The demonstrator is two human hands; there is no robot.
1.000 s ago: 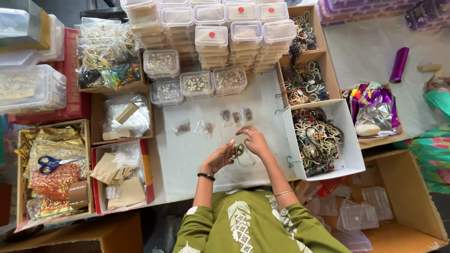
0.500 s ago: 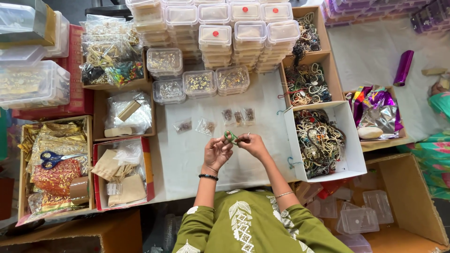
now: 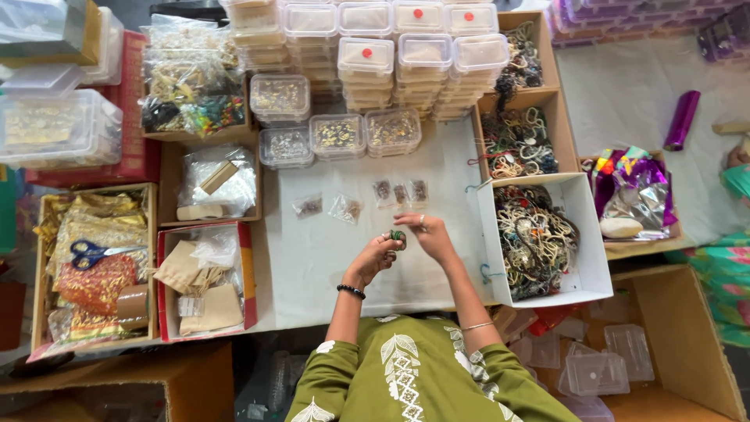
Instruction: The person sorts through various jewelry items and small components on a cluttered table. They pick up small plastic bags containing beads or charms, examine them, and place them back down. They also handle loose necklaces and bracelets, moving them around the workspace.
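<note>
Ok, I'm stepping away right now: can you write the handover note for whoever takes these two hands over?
Left hand and right hand: raised together over the white cloth, both pinching one small green piece between the fingers.
Nearby: five small clear packets lie in a row on the cloth beyond the hands; a white box of tangled jewellery sits to the right; lidded tubs of small parts sit farther back.
Done: those packets are laid out.
Left: the green piece is in hand, not yet set down.
</note>
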